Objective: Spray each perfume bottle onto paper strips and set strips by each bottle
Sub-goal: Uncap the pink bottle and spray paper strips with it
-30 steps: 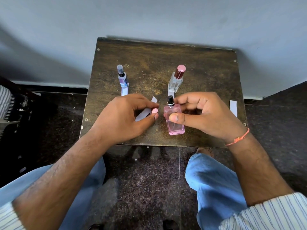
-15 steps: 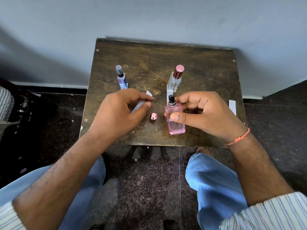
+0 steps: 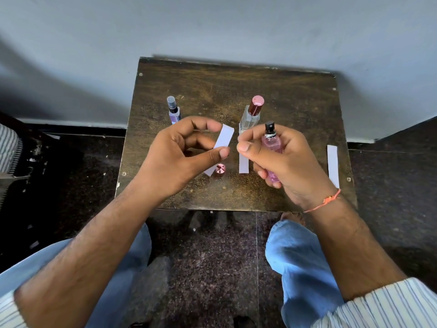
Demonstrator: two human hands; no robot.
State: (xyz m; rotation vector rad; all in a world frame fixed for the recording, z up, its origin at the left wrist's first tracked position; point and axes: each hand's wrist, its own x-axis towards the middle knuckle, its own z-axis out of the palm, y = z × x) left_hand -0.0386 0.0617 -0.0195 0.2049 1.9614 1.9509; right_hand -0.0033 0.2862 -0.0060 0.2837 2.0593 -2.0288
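My right hand (image 3: 281, 159) grips a pink perfume bottle (image 3: 273, 145), lifted off the small brown table (image 3: 295, 110), its black nozzle bare. My left hand (image 3: 179, 152) pinches a white paper strip (image 3: 224, 138) and holds it up just left of the nozzle. The bottle's pink cap (image 3: 220, 168) lies on the table below the strip. A purple bottle (image 3: 173, 111) with a grey cap stands at the back left. A clear bottle with a maroon cap (image 3: 252, 113) stands at the back middle, and a strip (image 3: 243, 164) lies in front of it.
Another white strip (image 3: 332, 165) lies near the table's right edge. A pale wall runs behind the table. Dark speckled floor surrounds it, and my knees in blue trousers (image 3: 298, 254) sit below the front edge.
My right hand lifted the pink bottle off the table. My left hand let the pink cap go onto the table and raised the paper strip beside the nozzle.
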